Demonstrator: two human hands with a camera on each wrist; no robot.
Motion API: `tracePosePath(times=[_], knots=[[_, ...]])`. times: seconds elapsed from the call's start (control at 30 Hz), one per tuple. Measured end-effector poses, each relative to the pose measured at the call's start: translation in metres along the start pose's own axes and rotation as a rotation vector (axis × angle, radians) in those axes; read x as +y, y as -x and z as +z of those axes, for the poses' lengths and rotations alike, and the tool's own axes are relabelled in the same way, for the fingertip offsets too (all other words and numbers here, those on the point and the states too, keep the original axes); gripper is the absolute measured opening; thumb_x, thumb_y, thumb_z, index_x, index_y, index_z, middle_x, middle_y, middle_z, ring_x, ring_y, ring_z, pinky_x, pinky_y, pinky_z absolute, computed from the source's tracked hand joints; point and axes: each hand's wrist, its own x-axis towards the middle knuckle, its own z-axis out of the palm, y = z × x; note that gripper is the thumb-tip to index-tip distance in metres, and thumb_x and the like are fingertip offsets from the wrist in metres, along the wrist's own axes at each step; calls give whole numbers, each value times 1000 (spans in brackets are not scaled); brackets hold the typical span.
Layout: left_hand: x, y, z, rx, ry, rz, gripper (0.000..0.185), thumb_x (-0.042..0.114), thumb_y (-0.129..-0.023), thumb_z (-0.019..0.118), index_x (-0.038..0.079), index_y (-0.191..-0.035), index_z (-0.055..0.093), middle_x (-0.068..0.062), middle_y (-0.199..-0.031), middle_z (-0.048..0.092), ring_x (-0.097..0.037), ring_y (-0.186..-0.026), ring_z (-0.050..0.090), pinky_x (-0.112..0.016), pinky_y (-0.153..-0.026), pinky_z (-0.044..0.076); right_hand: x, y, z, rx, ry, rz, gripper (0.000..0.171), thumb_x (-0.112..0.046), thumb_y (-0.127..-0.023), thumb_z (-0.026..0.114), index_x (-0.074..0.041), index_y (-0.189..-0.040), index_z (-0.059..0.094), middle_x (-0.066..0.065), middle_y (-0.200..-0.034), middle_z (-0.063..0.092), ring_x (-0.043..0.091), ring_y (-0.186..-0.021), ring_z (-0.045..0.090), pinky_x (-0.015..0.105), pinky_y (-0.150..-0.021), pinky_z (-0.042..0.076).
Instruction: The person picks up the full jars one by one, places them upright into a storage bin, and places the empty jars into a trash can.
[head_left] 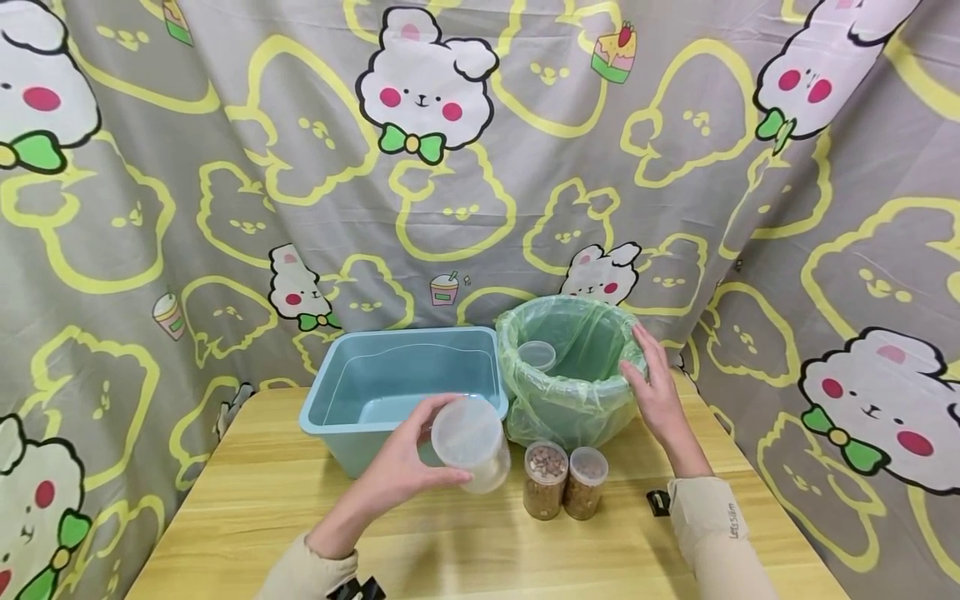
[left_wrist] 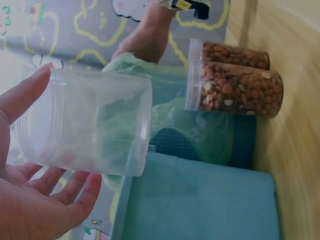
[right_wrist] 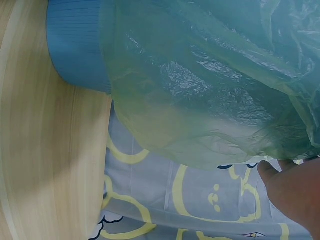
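Observation:
My left hand (head_left: 408,458) grips a clear plastic jar (head_left: 480,454) with thumb and fingers on opposite sides, in front of the blue tub. Nothing shows inside this jar (left_wrist: 100,122) in the left wrist view. My right hand (head_left: 654,385) touches the right rim of a round bin lined with a green plastic bag (head_left: 570,412); its fingers are fairly straight. In the right wrist view, the fingertips meet the edge of the bag (right_wrist: 200,90). A clear round container (head_left: 537,356) is visible inside the bin at the left.
Two clear jars of brown nut-like pieces, a left one (head_left: 545,483) and a right one (head_left: 585,485), stand before the bin. A blue rectangular tub (head_left: 352,427) stands left of it. A small black object (head_left: 658,502) lies by the right sleeve. A patterned curtain (head_left: 450,208) hangs behind the wooden table (head_left: 247,500).

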Motion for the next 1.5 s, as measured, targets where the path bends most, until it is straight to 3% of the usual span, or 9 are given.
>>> tracePosePath(times=[0.33, 0.57, 0.8, 1.0, 1.13, 1.33, 1.5], knots=[[15, -16, -6, 4, 43, 27, 90, 25, -75, 95, 36, -149, 45, 4, -145, 55, -25, -125, 56, -53, -105, 47, -4, 2, -3, -8, -4, 7, 66, -16, -105, 54, -3, -163, 27, 17, -171, 19, 44, -156, 16, 68, -124, 12], [27, -31, -5, 58, 57, 62, 91, 23, -75, 95, 34, -150, 45, 6, -145, 56, -21, -129, 55, -53, -106, 46, -10, 1, -3, -2, -12, -2, 65, -11, -104, 54, 2, -162, 27, 24, -170, 20, 47, -155, 16, 69, -123, 11], [39, -45, -1, 119, 104, 126, 90, 17, -75, 94, 33, -150, 46, 3, -146, 55, -21, -130, 55, -54, -108, 46, -7, 1, -2, -3, -5, 9, 66, -13, -104, 54, 0, -162, 26, 22, -171, 19, 46, -156, 16, 68, -123, 12], [46, -53, 2, 156, 145, 131, 93, 15, -76, 93, 33, -153, 43, 2, -148, 53, -23, -132, 55, -53, -109, 46, -23, 3, -4, -5, -23, 21, 64, -5, -101, 54, 10, -158, 28, 30, -168, 19, 51, -154, 15, 73, -121, 11], [49, -59, 5, 178, 175, 137, 93, 14, -77, 93, 32, -153, 42, 2, -149, 52, -24, -133, 54, -53, -111, 45, -18, 2, -3, -4, -10, 19, 65, -8, -103, 54, 6, -160, 27, 27, -169, 19, 49, -155, 16, 71, -122, 11], [54, -71, 12, 168, 211, 162, 92, 13, -80, 91, 33, -154, 40, 4, -151, 49, -23, -136, 52, -52, -115, 43, -5, 1, -3, 3, -14, 6, 65, -15, -104, 55, -2, -162, 28, 20, -170, 20, 44, -156, 17, 69, -123, 12], [56, -80, 19, 146, 275, 178, 90, 7, -81, 88, 30, -154, 39, 2, -152, 47, -23, -137, 51, -53, -110, 48, -2, 1, -1, -4, -21, 4, 65, -17, -106, 53, -2, -163, 26, 20, -171, 19, 43, -157, 16, 66, -125, 11]])
